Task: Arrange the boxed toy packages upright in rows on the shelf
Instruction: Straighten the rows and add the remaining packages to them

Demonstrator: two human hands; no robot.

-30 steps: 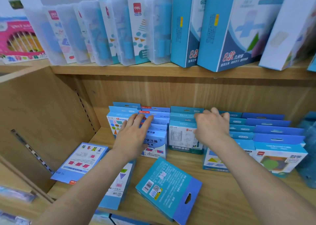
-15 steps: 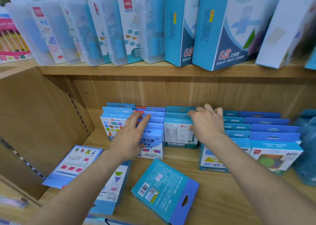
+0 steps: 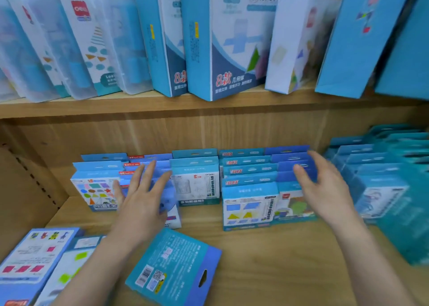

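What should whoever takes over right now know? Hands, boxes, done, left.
Left hand: open, fingers straight over the front of an upright row, holding nothing.
Right hand: open, fingers spread by the right-side rows, holding nothing.
Done: several upright rows stand at the back of the lower shelf.
Left: teal box lies flat at front centre; white-faced box and second box lie flat front left. Stand them into rows.

Upright toy packages [image 3: 195,182] stand in rows along the far side of the lower shelf [image 3: 278,259], with more rows [image 3: 380,185] at far right. Nearer, one flat package [image 3: 174,266] lies centre, two flat boxes [image 3: 30,259] near left. Tall boxes [image 3: 222,50] line the upper shelf [image 3: 116,106] above.
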